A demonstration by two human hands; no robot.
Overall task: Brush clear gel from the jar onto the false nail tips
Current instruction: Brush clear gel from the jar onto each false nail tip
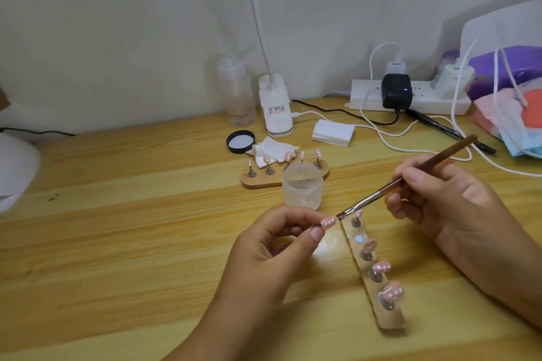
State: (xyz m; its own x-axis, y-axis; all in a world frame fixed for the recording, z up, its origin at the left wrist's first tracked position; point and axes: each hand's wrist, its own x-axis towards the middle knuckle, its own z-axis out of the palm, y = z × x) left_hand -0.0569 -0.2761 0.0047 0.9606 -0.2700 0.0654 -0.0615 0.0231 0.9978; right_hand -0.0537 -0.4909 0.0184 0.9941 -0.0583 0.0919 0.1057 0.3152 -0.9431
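Now the left hand (272, 246) pinches one nail tip (328, 223), while the right hand (434, 199) pinches the brush (410, 176), bristles just right of it.

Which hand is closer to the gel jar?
Left. The left hand sits just in front of the jar, pinching a nail tip; the right hand is farther off to its right, holding the brush.
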